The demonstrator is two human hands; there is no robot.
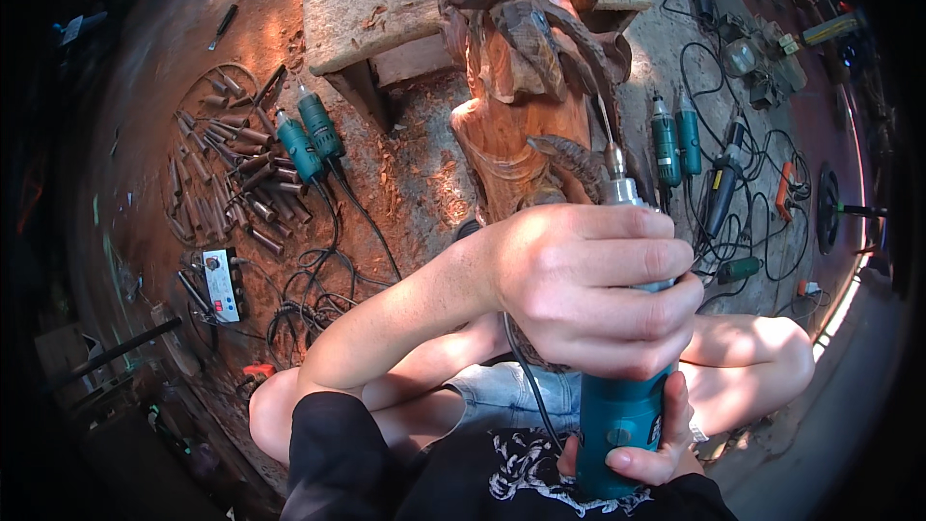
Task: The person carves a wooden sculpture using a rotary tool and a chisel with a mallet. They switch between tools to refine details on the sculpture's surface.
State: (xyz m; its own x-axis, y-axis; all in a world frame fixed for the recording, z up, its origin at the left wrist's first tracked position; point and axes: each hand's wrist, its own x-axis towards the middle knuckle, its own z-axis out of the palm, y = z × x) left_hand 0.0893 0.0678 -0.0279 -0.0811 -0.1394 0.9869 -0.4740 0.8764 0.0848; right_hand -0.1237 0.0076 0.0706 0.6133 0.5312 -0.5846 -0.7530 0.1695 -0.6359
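A teal die grinder (617, 415) stands upright in front of my body, its collet and thin bit (606, 111) pointing away from me. My left hand (603, 289) comes across from the left and wraps round its upper neck, fingers closed. Lower down, my right hand (661, 449) grips the teal body, thumb across its front. Beyond the collet rises a reddish-brown wood carving (521, 87) with deep, folded shapes. The bit overlaps the carving's right side in view; I cannot tell whether they touch. A black cord (526, 371) runs down beside the grinder.
A low wooden bench (376, 5) stands behind the carving. At left lie many carving chisels (236, 159), two teal grinders (313, 130) and a white control box (221, 285). More grinders (666, 140), tangled cords and an orange power strip (784, 191) lie at right.
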